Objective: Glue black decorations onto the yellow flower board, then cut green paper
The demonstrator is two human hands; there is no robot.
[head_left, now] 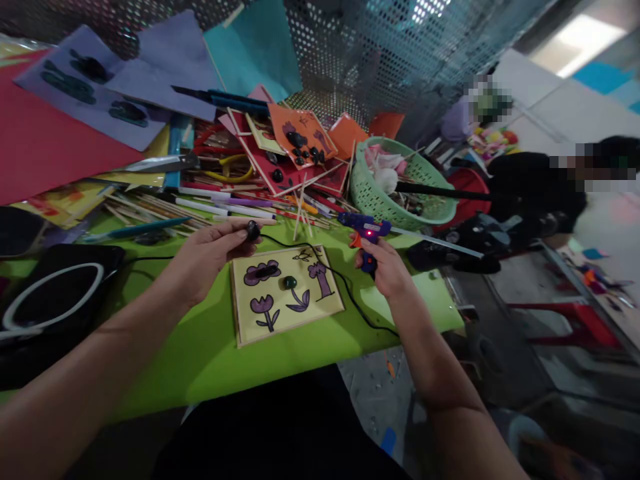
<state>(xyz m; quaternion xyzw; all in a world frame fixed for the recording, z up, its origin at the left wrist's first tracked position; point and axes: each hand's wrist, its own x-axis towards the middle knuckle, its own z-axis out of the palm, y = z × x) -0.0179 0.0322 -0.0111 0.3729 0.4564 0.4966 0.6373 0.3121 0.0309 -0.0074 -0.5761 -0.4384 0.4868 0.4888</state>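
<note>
Between the fingertips of my left hand is a small dark, shiny pebble. My right hand grips the handle of a blue hot glue gun with an orange trigger and a lit red light; a clear glue stick sticks out of its back. Below and between both hands lies a yellow card with a thin stick border. Purple flowers and a tree are drawn on it, and dark pebbles sit on two of the drawings. A black cord runs across the card's upper right edge.
Markers, thin wooden sticks, scissors and decorated cards crowd the back of the green table. A green basket stands at the back right, a black bag at left. Another person is at right.
</note>
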